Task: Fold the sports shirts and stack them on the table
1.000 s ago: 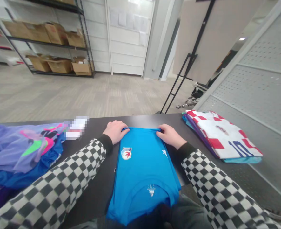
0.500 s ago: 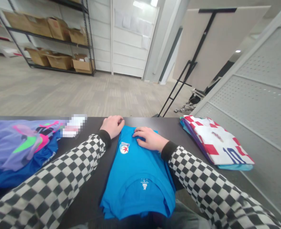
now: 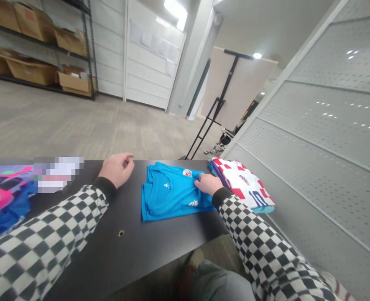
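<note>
A perforated grey panel wall (image 3: 322,138) is running along the right side, while metal shelving (image 3: 37,54) loaded with cardboard boxes is standing across the carpeted floor. A black table (image 3: 125,251) is spanning the foreground, with a stack of folded jerseys (image 3: 243,182), the top one red-and-white checked, lying at its far right. A heap of colourful garments (image 3: 3,200) is lying at the left edge. A blue shirt (image 3: 169,194) is lying crumpled on the table, just beside the stack. The right hand (image 3: 208,184) is resting on the shirt's right part, its fingers (image 3: 200,179) close together on the fabric; I cannot tell whether they are pinching it. The left hand (image 3: 116,169) is resting on the bare tabletop, apart from the shirt, its fingers (image 3: 125,158) loosely curled and holding nothing.
</note>
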A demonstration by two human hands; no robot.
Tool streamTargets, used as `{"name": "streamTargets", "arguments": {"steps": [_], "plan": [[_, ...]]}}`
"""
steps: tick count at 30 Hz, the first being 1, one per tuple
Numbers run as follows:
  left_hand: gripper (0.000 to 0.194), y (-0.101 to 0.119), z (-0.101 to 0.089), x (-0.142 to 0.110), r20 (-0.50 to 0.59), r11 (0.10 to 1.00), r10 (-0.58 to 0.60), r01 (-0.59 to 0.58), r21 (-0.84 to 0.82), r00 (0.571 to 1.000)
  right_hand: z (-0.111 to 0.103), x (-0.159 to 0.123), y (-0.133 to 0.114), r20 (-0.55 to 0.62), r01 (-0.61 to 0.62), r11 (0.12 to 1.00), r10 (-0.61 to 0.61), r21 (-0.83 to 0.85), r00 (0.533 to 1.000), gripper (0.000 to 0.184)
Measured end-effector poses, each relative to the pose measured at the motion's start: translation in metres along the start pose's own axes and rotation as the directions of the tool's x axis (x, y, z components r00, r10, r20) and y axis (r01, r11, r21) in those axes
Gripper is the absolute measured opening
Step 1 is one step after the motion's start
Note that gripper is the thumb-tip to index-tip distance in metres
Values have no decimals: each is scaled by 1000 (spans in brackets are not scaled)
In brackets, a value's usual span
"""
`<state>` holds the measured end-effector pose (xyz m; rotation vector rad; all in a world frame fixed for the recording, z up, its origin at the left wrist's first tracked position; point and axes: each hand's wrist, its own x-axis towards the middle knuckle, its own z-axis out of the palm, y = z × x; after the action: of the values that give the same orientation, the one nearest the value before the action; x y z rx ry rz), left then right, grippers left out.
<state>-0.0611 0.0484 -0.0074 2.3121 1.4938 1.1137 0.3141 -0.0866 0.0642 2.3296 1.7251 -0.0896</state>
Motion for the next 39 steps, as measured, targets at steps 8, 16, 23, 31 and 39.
{"name": "streamTargets", "arguments": {"steps": [8, 16, 23, 31, 39], "plan": [[33, 52, -14, -41, -71, 880, 475, -472, 55, 877, 4, -113, 28, 55, 63, 998, -62, -17, 997, 57], [30, 191, 14, -162, 240, 691, 723, -680, -245, 648, 72, -130, 88, -167, 437, 885, -412, 160, 896, 77], [42, 274, 62, -231, 440, 870, 430, -492, 31, 789, 123, -132, 147, -304, 556, 769, -473, 315, 827, 107], [31, 225, 34, -240, 369, 853, 473, -521, 37, 800, 131, -177, 124, -392, 516, 841, -426, 159, 815, 71], [51, 215, 38, -247, 374, 780, 435, -550, 297, 819, 130, -178, 106, -504, 561, 824, -454, 74, 734, 38]]}}
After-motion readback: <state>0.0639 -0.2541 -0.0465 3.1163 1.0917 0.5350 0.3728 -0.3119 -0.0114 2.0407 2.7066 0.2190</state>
